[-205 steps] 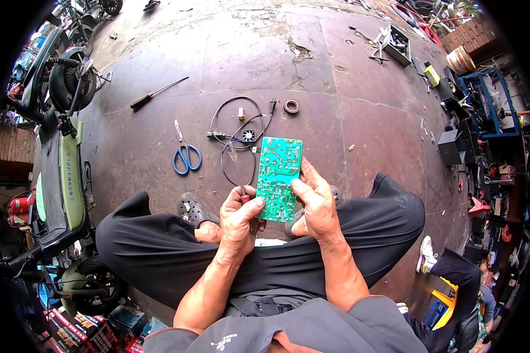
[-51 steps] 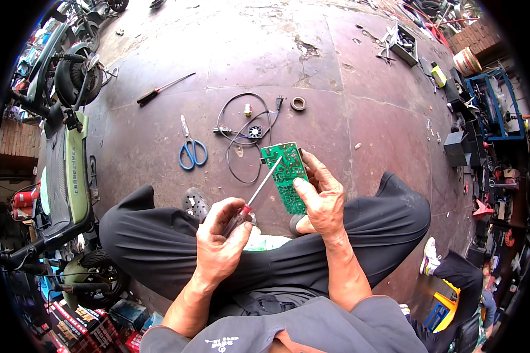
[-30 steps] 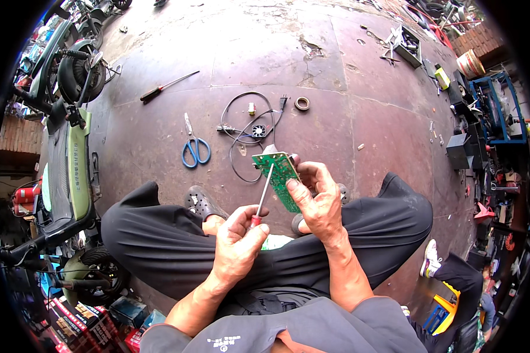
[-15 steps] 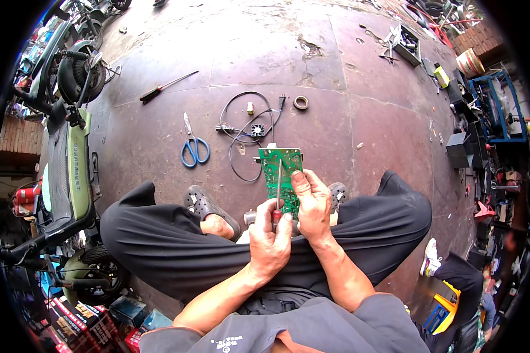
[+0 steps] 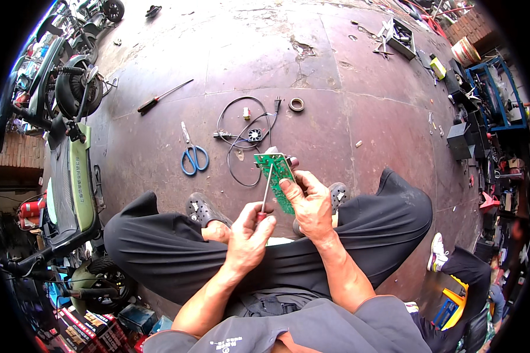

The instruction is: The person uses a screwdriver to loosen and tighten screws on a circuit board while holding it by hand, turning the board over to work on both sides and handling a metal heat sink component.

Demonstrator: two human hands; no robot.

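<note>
My right hand [image 5: 312,205] grips a green circuit board [image 5: 278,172] by its right side, thumb across its soldered face. The board is tilted, with parts showing past its far edge. In my left hand [image 5: 248,234] is a screwdriver [image 5: 267,189] with a red handle, fingers wrapped round it. Its metal shaft points away from me over the board; I cannot tell whether the tip touches it. Beyond the board a black power cord [image 5: 232,167] lies coiled on the floor, with a small fan [image 5: 254,135] and a small yellow-and-white part [image 5: 247,113] by it.
Blue-handled scissors [image 5: 194,159], another screwdriver [image 5: 165,96] and a tape roll [image 5: 297,105] lie on the floor. A green scooter [image 5: 70,182] stands at left. Tools and a blue metal frame [image 5: 497,94] line the right. Another person's leg [image 5: 468,267] shows at lower right.
My left hand and the screwdriver have shifted left and slightly nearer me. The board has turned and tilted in my right hand, and its far end sits a little lower in view.
</note>
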